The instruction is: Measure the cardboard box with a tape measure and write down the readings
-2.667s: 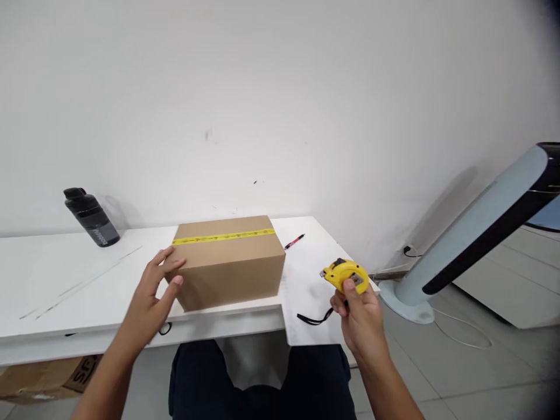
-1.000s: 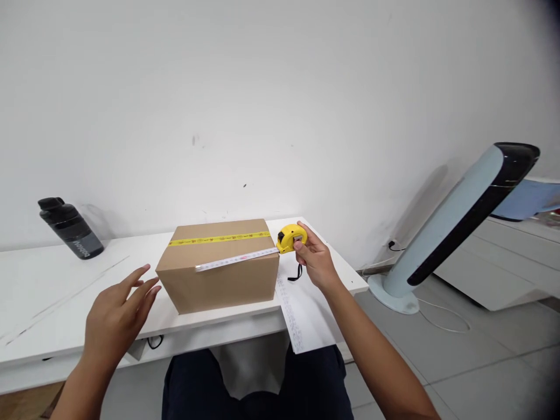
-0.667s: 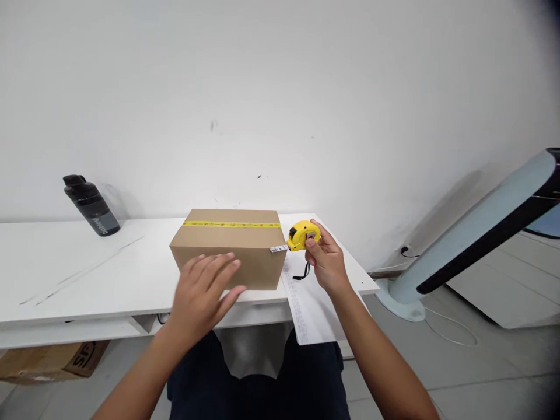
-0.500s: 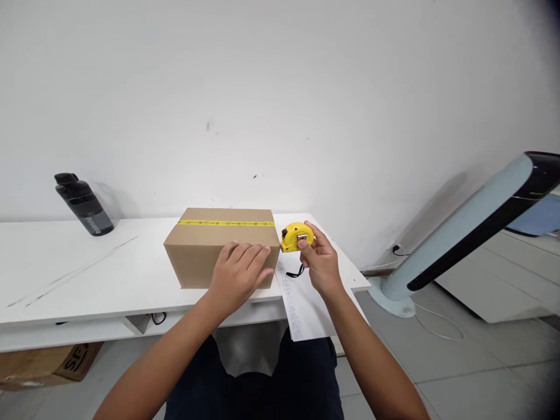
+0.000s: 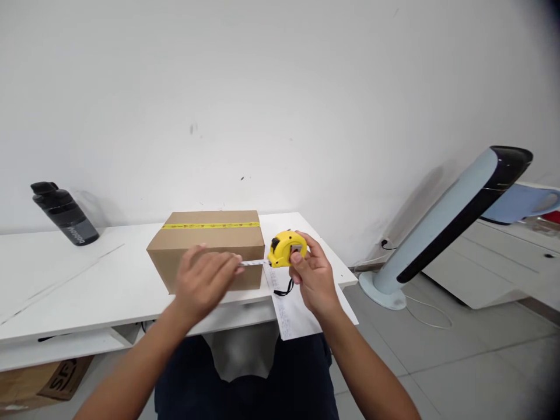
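My right hand (image 5: 312, 271) grips a yellow tape measure (image 5: 284, 249) by its case, thumb on the near side, a black wrist strap (image 5: 285, 289) dangling below. A short length of white blade (image 5: 252, 263) runs out leftward to my left hand (image 5: 205, 280), whose fingers are pinched on its end. That hand is slightly blurred and sits in front of a closed cardboard box (image 5: 219, 237) with yellow printed tape across its top. Whether the left fingers touch the box, I cannot tell.
The box stands on a white table (image 5: 109, 291) against the wall. A sheet of paper (image 5: 301, 309) with writing hangs over the front edge. A dark bottle (image 5: 67, 216) stands left. Right of the table is a tower fan (image 5: 450, 221); a second carton (image 5: 44, 382) lies below.
My left hand has moved off the box's top edge and taken the tape's end. A stretch of blade now shows between both hands. The view has shifted slightly right.
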`<state>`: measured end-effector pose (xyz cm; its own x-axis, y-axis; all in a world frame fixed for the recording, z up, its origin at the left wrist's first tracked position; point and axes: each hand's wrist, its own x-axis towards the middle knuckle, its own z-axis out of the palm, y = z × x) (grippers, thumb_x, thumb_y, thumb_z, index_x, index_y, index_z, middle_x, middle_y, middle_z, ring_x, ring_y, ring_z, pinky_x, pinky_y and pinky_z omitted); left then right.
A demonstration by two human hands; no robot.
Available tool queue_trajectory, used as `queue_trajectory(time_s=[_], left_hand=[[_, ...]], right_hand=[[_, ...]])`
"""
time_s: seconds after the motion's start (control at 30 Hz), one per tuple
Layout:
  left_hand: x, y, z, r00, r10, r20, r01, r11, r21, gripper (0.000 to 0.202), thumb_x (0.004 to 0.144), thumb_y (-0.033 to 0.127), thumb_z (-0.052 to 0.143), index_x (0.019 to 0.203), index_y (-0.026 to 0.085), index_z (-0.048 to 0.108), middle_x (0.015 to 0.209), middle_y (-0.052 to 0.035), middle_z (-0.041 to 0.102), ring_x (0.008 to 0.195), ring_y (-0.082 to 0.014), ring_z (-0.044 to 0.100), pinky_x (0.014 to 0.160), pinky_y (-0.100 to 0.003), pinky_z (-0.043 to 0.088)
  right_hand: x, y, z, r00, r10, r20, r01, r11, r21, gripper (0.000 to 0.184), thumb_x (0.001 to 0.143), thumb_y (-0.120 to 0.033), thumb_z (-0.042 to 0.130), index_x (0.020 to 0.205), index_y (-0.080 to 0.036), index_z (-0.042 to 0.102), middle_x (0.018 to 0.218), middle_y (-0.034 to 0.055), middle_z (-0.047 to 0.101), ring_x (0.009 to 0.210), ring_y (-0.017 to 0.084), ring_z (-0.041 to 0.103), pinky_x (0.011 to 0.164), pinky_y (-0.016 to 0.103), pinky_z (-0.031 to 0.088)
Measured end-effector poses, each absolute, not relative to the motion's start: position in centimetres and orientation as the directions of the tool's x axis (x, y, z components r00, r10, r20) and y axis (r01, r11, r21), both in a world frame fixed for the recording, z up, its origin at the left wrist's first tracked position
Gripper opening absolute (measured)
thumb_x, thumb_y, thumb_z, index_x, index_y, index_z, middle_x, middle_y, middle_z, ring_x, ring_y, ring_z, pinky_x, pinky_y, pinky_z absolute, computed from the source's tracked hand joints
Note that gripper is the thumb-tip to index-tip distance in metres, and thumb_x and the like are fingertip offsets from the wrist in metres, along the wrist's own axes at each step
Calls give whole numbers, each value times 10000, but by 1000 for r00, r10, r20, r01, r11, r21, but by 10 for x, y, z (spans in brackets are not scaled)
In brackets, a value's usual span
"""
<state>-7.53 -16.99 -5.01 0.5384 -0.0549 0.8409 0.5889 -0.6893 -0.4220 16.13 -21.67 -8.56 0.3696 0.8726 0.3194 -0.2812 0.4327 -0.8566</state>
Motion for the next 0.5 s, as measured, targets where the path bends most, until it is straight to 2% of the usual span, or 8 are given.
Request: queue_trajectory(time_s=[0.1,0.17,0.27,0.37,0.5], left_hand=[[-137,-142,-37,537,34,843,685,-602,-411,119,934,218,648,1051,229,666,956,-1,785,848,-146,711,911,-319,498],[-177,-122,-29,479,84,874,766,-527,-369,149,941,210,616,1070,164,676,979,-53,780,886,-185,715,823,-321,513],[-218,-100,-26,427,152,892,841,-429,-329,172,946,217,603,1068,132,690,897,-43,775,819,-186,716,743,-296,504],[-235,-95,-32,476,224,850,834,-422,-356,145,948,247,618,1031,174,712,909,-14,784,765,-157,711,694,-256,490],[-240,-101,-40,526,282,803,813,-444,-376,169,969,258,597,1075,191,711,970,-20,788,820,-172,718,703,-257,490]], right_hand=[[178,-199,-83,427,831,357,-254,489,-834,604,737,-467,852,1266,-278,628,870,-16,666,501,52,417,433,199,376],[185,-183,-85,477,801,362,-243,516,-822,616,745,-471,842,1286,-274,624,889,-15,656,525,54,413,448,199,379],[185,-163,-92,486,806,339,-237,494,-836,653,752,-491,825,1323,-257,611,909,-9,652,537,55,399,461,206,381],[178,-156,-100,441,836,327,-211,451,-867,671,768,-497,811,1354,-248,599,914,-6,652,546,60,405,478,216,389],[170,-158,-102,396,848,353,-139,436,-889,663,780,-508,792,1361,-248,605,901,-4,653,556,79,420,490,238,413]])
